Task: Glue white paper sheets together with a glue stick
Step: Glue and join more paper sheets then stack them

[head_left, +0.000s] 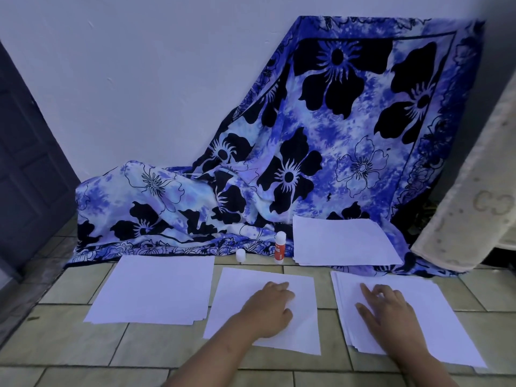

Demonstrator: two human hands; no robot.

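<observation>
I see the glue stick standing up with its top off in the middle of the frame, and its little white cap sits just to its left. Lower down, my left hand lies flat and open on the middle paper sheet, and my right hand lies flat with fingers spread on the right paper pile. More paper lies at the lower left, another pile rests on the blue flower cloth, and tiles are underneath.
</observation>
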